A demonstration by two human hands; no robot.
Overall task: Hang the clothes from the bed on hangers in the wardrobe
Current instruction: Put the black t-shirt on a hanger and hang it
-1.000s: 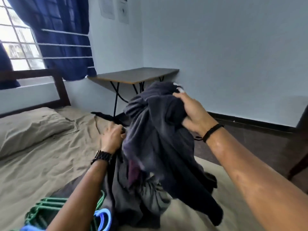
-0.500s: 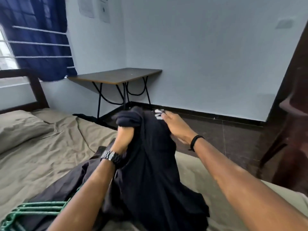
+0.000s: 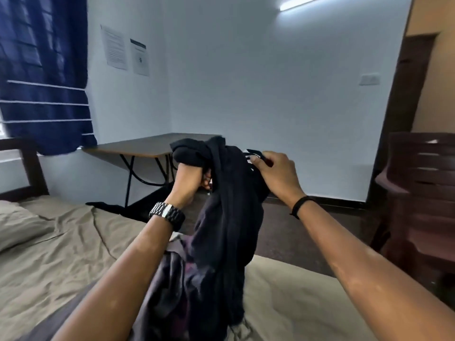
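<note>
**One dark garment held up over the bed by both hands**

One dark garment (image 3: 226,217) hangs at the centre of the view, lifted above the bed (image 3: 61,254). Its long axis runs near vertical, from 12 o'clock down to 6 o'clock, the bunched top end up and the loose end trailing onto a heap of other dark clothes (image 3: 172,291) lying on the sheet at 6 o'clock; how many pieces are in that heap cannot be told.

Two hands hold it. The left hand (image 3: 189,178), at 11 o'clock of the garment, has its fingers curled tight around a wad of cloth at the top. A metal-link watch (image 3: 167,214) sits on that wrist. The right hand (image 3: 275,173), at 1 o'clock, pinches a white-marked edge of the fabric between thumb and bent fingers; a thin black band (image 3: 300,205) circles its wrist.

Outward: one pillow (image 3: 19,225) lies at 9 o'clock on the beige sheet. One table (image 3: 147,146) with black legs stands behind the garment at 11 o'clock, and a dark cloth (image 3: 110,206) lies at the bed's edge below it. One blue curtain (image 3: 44,70) hangs at 10 o'clock, with two paper sheets (image 3: 125,50) on the wall beside it. A brown plastic chair (image 3: 418,188) stands at 3 o'clock, and one lit tube lamp (image 3: 302,2) glows at 1 o'clock.
</note>
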